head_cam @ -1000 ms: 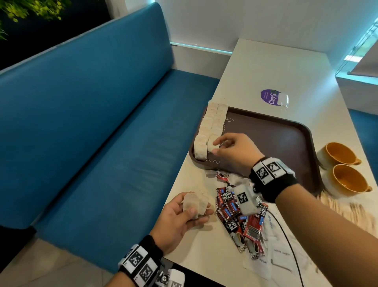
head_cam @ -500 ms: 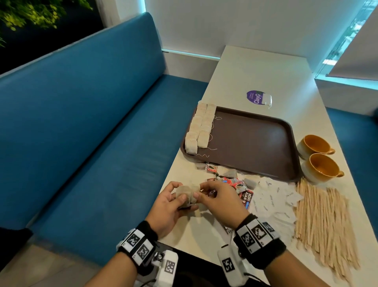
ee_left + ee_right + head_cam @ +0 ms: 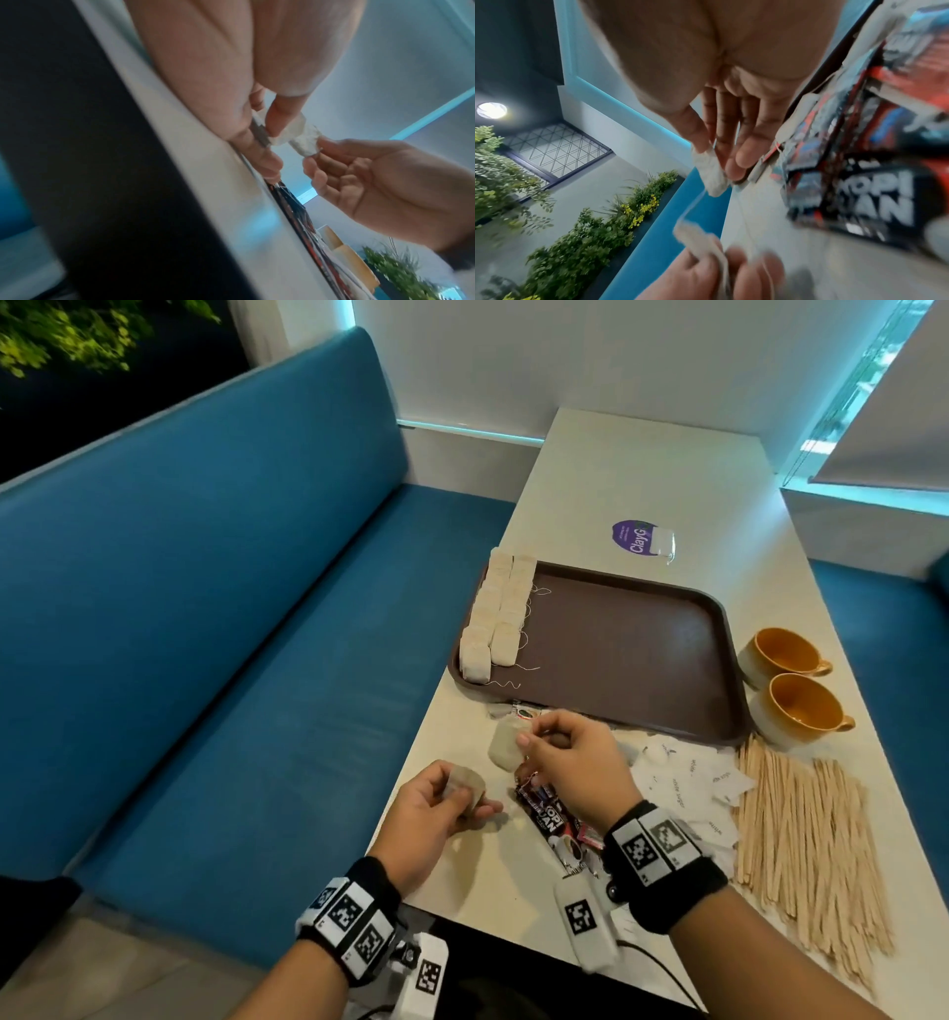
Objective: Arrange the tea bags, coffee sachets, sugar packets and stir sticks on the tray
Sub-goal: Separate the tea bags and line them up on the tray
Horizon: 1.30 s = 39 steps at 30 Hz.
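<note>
— Status of fingers? Tea bag is pinched by right hand, above the counter; spare bags are gripped in left hand

— Advice: bag to be laid flat beside the rows on the tray, string tucked

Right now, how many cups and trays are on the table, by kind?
Cups: 2
Tray: 1
Total: 3

Both hands pinched, slightly apart
</note>
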Each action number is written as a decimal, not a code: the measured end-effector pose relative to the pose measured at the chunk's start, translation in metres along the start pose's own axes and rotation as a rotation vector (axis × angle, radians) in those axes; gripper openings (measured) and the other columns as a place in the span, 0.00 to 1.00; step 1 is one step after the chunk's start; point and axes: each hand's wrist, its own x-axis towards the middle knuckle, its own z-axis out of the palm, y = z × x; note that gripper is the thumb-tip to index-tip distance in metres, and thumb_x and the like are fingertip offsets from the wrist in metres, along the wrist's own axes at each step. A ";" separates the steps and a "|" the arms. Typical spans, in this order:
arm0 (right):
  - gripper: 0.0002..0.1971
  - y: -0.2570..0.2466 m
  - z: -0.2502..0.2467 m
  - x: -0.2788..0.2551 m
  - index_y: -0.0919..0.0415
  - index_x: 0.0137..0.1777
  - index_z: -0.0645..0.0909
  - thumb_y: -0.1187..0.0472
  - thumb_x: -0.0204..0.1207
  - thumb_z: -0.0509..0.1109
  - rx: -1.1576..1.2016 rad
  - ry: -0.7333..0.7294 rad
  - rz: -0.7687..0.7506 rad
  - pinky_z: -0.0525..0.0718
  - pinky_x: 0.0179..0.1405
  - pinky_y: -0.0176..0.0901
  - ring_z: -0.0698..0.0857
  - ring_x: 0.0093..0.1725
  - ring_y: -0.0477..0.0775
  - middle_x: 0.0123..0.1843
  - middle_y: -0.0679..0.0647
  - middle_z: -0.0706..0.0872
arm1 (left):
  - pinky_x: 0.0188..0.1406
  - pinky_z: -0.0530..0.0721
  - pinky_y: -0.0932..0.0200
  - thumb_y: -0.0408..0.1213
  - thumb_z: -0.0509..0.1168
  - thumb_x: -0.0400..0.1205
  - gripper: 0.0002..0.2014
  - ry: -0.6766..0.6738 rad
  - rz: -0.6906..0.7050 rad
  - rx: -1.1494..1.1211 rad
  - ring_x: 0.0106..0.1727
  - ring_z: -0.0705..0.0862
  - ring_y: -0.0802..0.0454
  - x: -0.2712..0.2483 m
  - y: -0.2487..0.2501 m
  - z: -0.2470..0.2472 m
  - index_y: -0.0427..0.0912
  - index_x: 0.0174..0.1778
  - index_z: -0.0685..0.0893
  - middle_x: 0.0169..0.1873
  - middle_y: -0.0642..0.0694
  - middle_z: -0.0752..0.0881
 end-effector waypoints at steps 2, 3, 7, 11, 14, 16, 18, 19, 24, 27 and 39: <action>0.04 -0.008 -0.008 0.013 0.63 0.51 0.83 0.62 0.84 0.73 -0.052 0.014 -0.016 0.89 0.31 0.47 0.91 0.31 0.51 0.39 0.59 0.93 | 0.51 0.91 0.43 0.20 0.58 0.88 0.07 0.031 -0.016 0.093 0.47 0.92 0.30 0.002 0.002 0.001 0.31 0.48 0.79 0.39 0.29 0.87; 0.05 -0.013 -0.011 0.020 0.63 0.52 0.82 0.61 0.85 0.71 -0.064 0.030 -0.024 0.87 0.28 0.43 0.90 0.29 0.49 0.40 0.59 0.93 | 0.47 0.91 0.44 0.21 0.58 0.88 0.07 0.051 -0.016 0.136 0.44 0.92 0.31 0.003 0.005 0.002 0.32 0.47 0.79 0.37 0.29 0.87; 0.04 -0.030 -0.021 0.062 0.59 0.54 0.81 0.58 0.86 0.69 -0.101 0.077 -0.030 0.87 0.30 0.38 0.91 0.34 0.49 0.47 0.56 0.92 | 0.41 0.90 0.48 0.25 0.65 0.86 0.07 0.179 0.062 0.291 0.38 0.91 0.39 0.010 0.017 -0.005 0.36 0.42 0.84 0.32 0.39 0.88; 0.04 -0.031 -0.019 0.112 0.55 0.54 0.81 0.56 0.86 0.69 -0.224 0.079 0.001 0.91 0.34 0.45 0.90 0.40 0.54 0.47 0.55 0.91 | 0.52 0.87 0.48 0.27 0.74 0.81 0.01 0.203 0.055 0.258 0.38 0.89 0.50 0.015 0.029 -0.019 0.36 0.45 0.90 0.36 0.40 0.92; 0.06 -0.027 -0.012 0.139 0.59 0.52 0.84 0.57 0.85 0.70 -0.325 -0.022 0.043 0.91 0.43 0.54 0.88 0.37 0.56 0.43 0.59 0.92 | 0.53 0.86 0.49 0.30 0.75 0.80 0.04 0.143 -0.006 0.183 0.40 0.91 0.46 0.014 0.030 -0.025 0.32 0.48 0.90 0.38 0.34 0.93; 0.07 -0.023 -0.006 0.153 0.61 0.52 0.85 0.56 0.85 0.72 -0.365 -0.101 0.079 0.91 0.50 0.58 0.89 0.40 0.59 0.44 0.60 0.93 | 0.50 0.84 0.54 0.31 0.73 0.82 0.05 0.118 -0.023 0.184 0.41 0.91 0.46 0.013 0.030 -0.027 0.32 0.48 0.90 0.39 0.33 0.93; 0.07 -0.021 -0.003 0.163 0.60 0.50 0.86 0.56 0.84 0.72 -0.402 -0.133 0.092 0.91 0.51 0.57 0.88 0.40 0.58 0.41 0.59 0.92 | 0.47 0.83 0.56 0.31 0.71 0.84 0.05 0.108 -0.035 0.191 0.40 0.90 0.45 0.013 0.032 -0.026 0.31 0.47 0.89 0.39 0.33 0.92; 0.08 -0.020 -0.002 0.169 0.60 0.49 0.86 0.56 0.84 0.72 -0.416 -0.125 0.089 0.91 0.50 0.57 0.86 0.39 0.57 0.39 0.58 0.90 | 0.46 0.83 0.56 0.31 0.71 0.84 0.05 0.105 -0.039 0.193 0.40 0.90 0.45 0.013 0.032 -0.026 0.31 0.47 0.89 0.39 0.33 0.92; 0.06 -0.023 0.001 0.184 0.56 0.46 0.83 0.57 0.80 0.77 -0.476 -0.036 0.068 0.92 0.41 0.53 0.87 0.37 0.55 0.42 0.56 0.89 | 0.46 0.82 0.56 0.31 0.71 0.84 0.05 0.094 -0.049 0.180 0.40 0.90 0.45 0.015 0.032 -0.025 0.31 0.47 0.88 0.38 0.33 0.92; 0.12 -0.021 0.000 0.187 0.54 0.49 0.79 0.59 0.75 0.81 -0.450 0.030 0.048 0.93 0.35 0.51 0.88 0.38 0.56 0.46 0.55 0.87 | 0.47 0.83 0.57 0.31 0.71 0.84 0.05 0.099 -0.038 0.200 0.40 0.90 0.47 0.014 0.031 -0.025 0.31 0.47 0.88 0.38 0.35 0.92; 0.11 -0.024 0.006 0.177 0.47 0.48 0.88 0.60 0.70 0.84 -0.549 -0.070 -0.072 0.79 0.41 0.38 0.83 0.38 0.46 0.40 0.46 0.83 | 0.52 0.88 0.50 0.28 0.70 0.84 0.04 0.195 -0.093 0.049 0.46 0.91 0.42 0.030 0.048 -0.027 0.30 0.47 0.90 0.41 0.35 0.93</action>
